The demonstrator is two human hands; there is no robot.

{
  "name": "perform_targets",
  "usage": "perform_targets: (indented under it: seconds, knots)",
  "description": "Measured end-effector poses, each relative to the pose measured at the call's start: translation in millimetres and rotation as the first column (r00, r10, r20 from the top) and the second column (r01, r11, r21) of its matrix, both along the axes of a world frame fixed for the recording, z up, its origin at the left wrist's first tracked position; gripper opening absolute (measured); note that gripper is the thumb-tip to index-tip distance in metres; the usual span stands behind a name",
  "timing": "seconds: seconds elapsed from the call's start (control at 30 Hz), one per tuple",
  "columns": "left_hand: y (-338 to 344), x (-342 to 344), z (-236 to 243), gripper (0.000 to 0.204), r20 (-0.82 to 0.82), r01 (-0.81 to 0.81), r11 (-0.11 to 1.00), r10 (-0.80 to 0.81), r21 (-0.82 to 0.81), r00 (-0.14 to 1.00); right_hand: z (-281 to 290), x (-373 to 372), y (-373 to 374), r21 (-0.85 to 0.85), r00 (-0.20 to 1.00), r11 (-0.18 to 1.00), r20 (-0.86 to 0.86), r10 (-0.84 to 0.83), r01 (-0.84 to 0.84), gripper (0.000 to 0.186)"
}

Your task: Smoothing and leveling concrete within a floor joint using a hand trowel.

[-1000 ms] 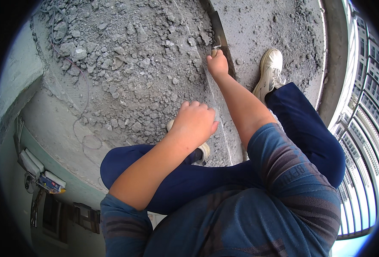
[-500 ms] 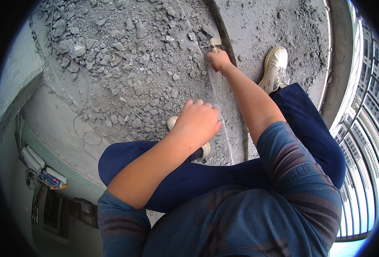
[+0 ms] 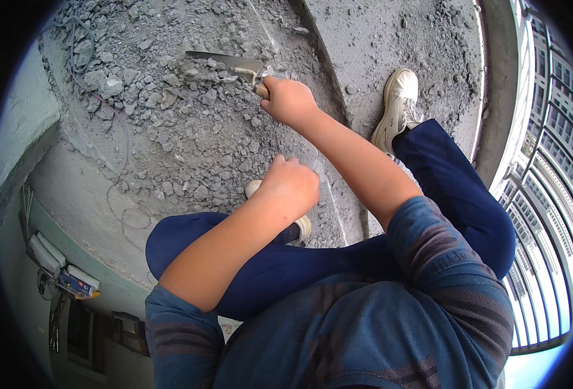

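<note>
My right hand point(image 3: 289, 100) grips the wooden handle of a metal trowel point(image 3: 229, 62). The trowel's flat blade lies over a wide spread of grey concrete rubble point(image 3: 189, 110), pointing left. My left hand point(image 3: 290, 185) is a loose fist with fingers curled, resting near my left knee and above my left shoe point(image 3: 298, 227). I cannot see anything in the left hand. I am squatting, with dark blue trousers and a blue striped shirt filling the lower part of the view.
A raised concrete curb point(image 3: 328, 58) runs between the rubble and a dusty strip where my right shoe point(image 3: 395, 110) stands. A thin wire point(image 3: 119, 162) loops across the floor on the left. A metal railing point(image 3: 545, 194) lines the right edge.
My right hand has swung left from the curb line to over the rubble, and the trowel blade now shows fully. The left hand has hardly moved.
</note>
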State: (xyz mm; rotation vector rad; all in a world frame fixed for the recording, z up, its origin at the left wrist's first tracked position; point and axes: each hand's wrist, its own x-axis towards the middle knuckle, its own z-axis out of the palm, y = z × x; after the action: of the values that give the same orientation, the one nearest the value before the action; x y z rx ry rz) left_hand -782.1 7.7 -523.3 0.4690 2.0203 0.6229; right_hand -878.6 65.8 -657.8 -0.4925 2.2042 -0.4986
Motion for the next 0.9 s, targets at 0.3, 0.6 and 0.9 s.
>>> perform_targets:
  seconds: [0.3, 0.6, 0.9]
  knots:
    - [-4.2, 0.0, 2.2, 0.028, 0.008, -0.033, 0.999, 0.033, 0.024, 0.999, -59.0, -36.6, 60.5, 0.123, 0.861, 0.881, -0.311, -0.403, 0.457, 0.033]
    - [-3.7, 7.0, 0.0, 0.028, -0.022, -0.082, 0.996, 0.082, 0.018, 0.996, -111.7, -23.0, 22.6, 0.174, 0.805, 0.786, -0.136, -0.577, 0.593, 0.036]
    - [-3.9, 13.0, -5.2, 0.027, 0.044, -0.092, 0.996, 0.091, 0.02, 0.995, -138.6, -33.1, 48.1, 0.116, 0.655, 0.721, 0.342, -0.674, 0.683, 0.04]
